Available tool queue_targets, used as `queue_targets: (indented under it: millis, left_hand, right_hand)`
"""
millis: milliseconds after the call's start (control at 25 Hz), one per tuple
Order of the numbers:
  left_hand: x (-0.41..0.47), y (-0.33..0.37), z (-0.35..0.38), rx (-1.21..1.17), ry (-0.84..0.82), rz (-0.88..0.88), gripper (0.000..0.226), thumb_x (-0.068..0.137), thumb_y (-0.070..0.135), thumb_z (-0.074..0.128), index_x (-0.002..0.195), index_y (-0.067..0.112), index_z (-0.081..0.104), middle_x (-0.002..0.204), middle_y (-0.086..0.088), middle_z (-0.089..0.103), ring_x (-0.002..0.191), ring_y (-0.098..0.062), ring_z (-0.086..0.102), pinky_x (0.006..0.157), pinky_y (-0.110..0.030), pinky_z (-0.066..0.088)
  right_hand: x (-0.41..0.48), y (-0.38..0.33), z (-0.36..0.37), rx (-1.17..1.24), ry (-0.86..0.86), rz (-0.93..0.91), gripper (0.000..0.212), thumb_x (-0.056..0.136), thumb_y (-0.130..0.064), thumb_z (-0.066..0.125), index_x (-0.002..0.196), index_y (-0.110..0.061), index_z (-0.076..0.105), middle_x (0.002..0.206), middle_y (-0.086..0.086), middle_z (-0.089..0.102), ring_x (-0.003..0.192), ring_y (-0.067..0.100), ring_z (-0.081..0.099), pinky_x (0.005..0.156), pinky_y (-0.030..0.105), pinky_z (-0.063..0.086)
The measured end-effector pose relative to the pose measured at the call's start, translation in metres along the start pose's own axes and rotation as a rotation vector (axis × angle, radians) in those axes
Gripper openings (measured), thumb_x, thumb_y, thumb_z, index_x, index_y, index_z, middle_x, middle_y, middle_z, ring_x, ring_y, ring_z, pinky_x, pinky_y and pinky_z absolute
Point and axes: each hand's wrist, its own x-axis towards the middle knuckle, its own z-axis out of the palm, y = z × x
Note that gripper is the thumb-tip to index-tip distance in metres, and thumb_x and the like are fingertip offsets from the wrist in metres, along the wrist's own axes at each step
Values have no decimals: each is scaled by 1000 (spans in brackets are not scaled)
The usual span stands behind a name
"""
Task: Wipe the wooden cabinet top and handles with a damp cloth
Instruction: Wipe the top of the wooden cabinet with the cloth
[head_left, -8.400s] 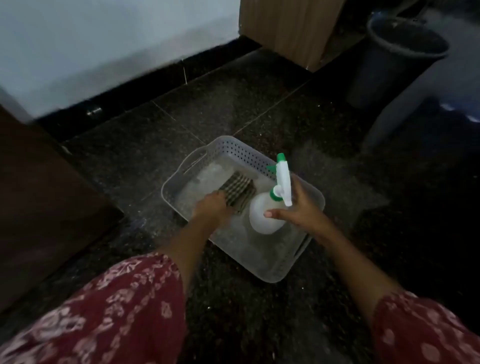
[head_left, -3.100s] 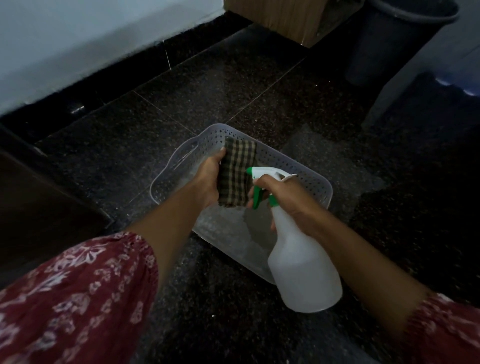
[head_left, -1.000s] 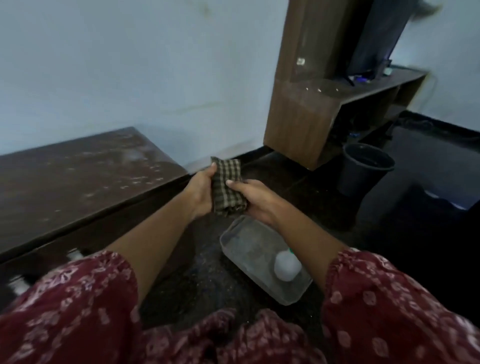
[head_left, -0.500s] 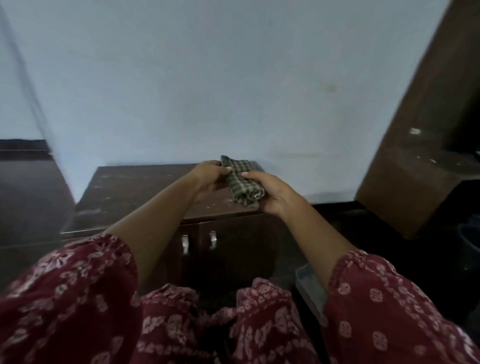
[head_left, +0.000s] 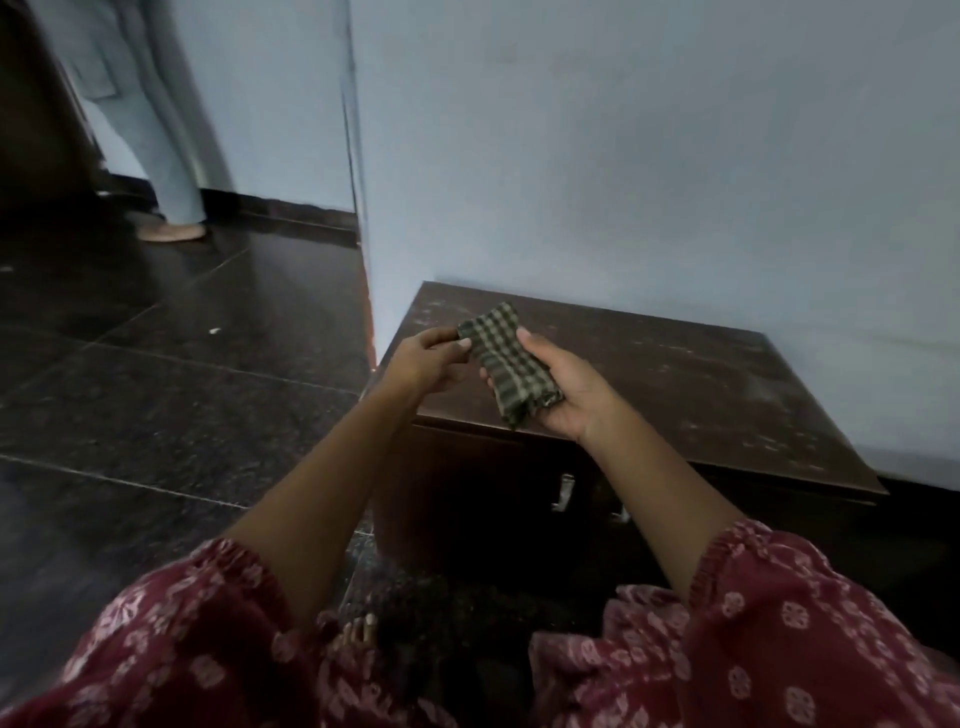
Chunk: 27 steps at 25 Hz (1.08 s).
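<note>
A folded green checked cloth hangs in the air over the front left part of the dark wooden cabinet top. My right hand cups the cloth from below and the right. My left hand pinches its upper left corner. The cabinet top is dusty, with pale specks. Two small metal handles show on the cabinet's dark front, below my right forearm; the second one is partly hidden by the arm.
The cabinet stands against a pale blue wall. Dark polished floor tiles spread to the left. Another person's legs and bare foot stand at the far left by a wall corner. My red patterned clothing fills the bottom.
The view has swung left, so the cabinet now sits to the right and the open floor shows. Both hands still hold the cloth, now spread a little further apart.
</note>
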Motion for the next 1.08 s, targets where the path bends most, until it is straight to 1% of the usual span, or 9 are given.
queue_targets:
  millis: [80,200,280,360,480,640,800,920,1080]
  left_hand:
    - [16,-21,-29,389,127,87,39,92,16,55,130,7,55,115,-14,65,91,-24,66,74,-20,51]
    - [37,-39,-65,918,57,158,76,84,38,64,146,11,30,151,-12,37,138,-29,34,113,-38,28]
    - [48,-39,-84,1051,-66,102,107,74,50,69,151,13,5,161,-5,10,148,-27,11,119,-44,15]
    - [55,-40,-97,1158,-141,71,124,66,55,73,151,14,-9,162,-1,-6,149,-22,-2,120,-44,8]
    - [65,-49,-102,1217,-218,87,134,60,56,76,150,15,-14,161,0,-10,149,-18,-8,123,-43,3]
    - [84,-53,-98,1216,-283,90,141,52,55,80,150,19,-14,162,-2,-1,150,-18,0,123,-43,3]
    - [92,-50,-97,1177,-306,4,148,48,52,84,148,21,-20,162,1,-3,150,-19,-2,123,-42,2]
    - [101,-49,-100,1139,-357,-79,158,38,58,83,144,24,-30,160,5,-16,149,-23,-9,122,-47,6]
    - [114,-49,-95,1161,-438,-127,148,48,61,78,146,24,-27,160,5,-19,148,-19,-12,122,-45,-4]
  right_hand:
    - [29,9,13,-128,26,-41,22,94,-8,49,115,-6,55,88,15,68,63,24,70,59,31,59]
    - [64,15,24,-695,51,-216,43,91,-4,53,133,-12,50,116,12,65,95,24,65,88,34,52]
    - [79,16,31,-1250,-28,-411,50,90,-7,54,138,-21,44,130,9,60,105,25,63,94,31,48]
    - [91,21,35,-1608,-216,-599,53,90,-7,52,138,-27,44,132,7,60,103,27,63,91,37,52]
    - [103,35,33,-1996,-488,-847,51,89,-11,48,133,-35,48,137,-1,55,103,28,61,81,39,55]
    - [112,45,23,-2185,-599,-1239,42,83,-25,39,117,-34,63,121,-7,68,68,22,65,52,24,51]
    - [140,31,31,-2225,-513,-1151,48,79,-14,66,121,-36,60,124,-12,65,80,28,67,57,27,52]
    - [176,15,35,-2261,-414,-869,53,93,-13,47,137,-42,39,146,-17,43,121,31,52,88,39,50]
    - [233,-2,26,-2215,-281,-771,54,91,-11,46,133,-45,42,144,-12,47,121,27,53,94,46,49]
